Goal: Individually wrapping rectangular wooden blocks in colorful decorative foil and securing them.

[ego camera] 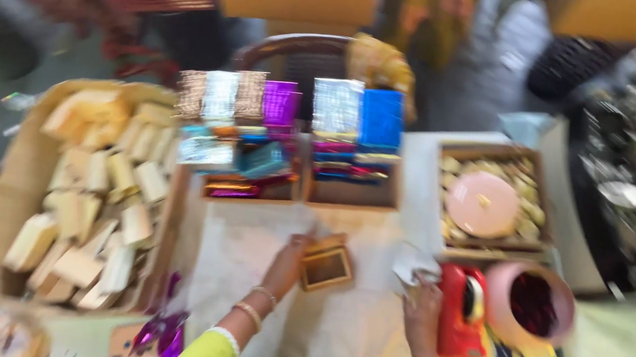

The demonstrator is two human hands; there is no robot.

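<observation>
Both forearms reach forward and up from the bottom edge of the head view. The left hand lies well ahead of its elbow, palm turned down, fingers stretched forward and slightly spread; bangles ring the wrist behind this grip, and a yellow-green sleeve covers the arm further back. The right hand sits level with the left grip, well apart, fingers curled loosely together at the tips. Bangles circle its bare forearm. Motion blur hides finer finger detail.
</observation>
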